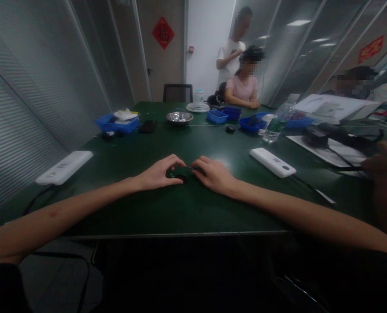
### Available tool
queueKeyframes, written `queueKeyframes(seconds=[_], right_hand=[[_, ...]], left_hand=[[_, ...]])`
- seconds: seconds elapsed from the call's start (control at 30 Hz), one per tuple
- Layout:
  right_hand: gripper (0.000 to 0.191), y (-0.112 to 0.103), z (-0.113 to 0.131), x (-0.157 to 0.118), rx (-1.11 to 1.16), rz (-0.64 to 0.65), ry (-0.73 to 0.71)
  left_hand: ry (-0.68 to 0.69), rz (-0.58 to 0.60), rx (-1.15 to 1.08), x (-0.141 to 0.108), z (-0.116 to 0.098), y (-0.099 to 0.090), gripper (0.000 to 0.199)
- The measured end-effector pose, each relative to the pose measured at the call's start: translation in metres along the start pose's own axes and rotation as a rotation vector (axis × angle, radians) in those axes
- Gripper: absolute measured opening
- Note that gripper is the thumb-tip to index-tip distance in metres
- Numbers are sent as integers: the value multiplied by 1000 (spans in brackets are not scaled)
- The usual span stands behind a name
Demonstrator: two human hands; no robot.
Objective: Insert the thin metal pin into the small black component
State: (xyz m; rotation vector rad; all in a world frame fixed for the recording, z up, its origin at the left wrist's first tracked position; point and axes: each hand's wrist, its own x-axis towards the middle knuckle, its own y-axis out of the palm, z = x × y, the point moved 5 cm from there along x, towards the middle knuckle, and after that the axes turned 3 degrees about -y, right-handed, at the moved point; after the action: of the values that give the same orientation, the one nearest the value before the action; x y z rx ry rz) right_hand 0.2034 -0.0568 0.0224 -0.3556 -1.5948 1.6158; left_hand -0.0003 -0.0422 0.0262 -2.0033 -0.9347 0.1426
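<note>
My left hand [163, 171] is over the middle of the green table [180, 213], its thumb and fingers curved apart around a small dark object [181, 178]. What that object is cannot be made out. Facing it, my right hand [213, 174] has its fingers pressed together on a small dark, thin item [196, 169] that reaches toward the fingertips of my left hand. Most of this item is hidden by the fingers. Whether my left fingertips grip its end is too small to tell.
White devices with cables lie left [64, 168] and right [273, 162]. Farther back are a metal bowl [179, 118], blue trays [118, 126], a black mouse [230, 129] and a bottle [279, 121]. A person's blurred hand [384, 163] is at the right edge; other people are behind the table.
</note>
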Motion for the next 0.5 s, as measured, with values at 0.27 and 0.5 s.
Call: queueKeyframes(seconds=[0.27,0.5], right_hand=[[23,-1,-1,-1,-7,12,26],[24,-4,1,-2,4,26,10]], left_hand=[[45,299,-104,-2,14,-14,21],[-176,116,95,-10,102,-79,31]])
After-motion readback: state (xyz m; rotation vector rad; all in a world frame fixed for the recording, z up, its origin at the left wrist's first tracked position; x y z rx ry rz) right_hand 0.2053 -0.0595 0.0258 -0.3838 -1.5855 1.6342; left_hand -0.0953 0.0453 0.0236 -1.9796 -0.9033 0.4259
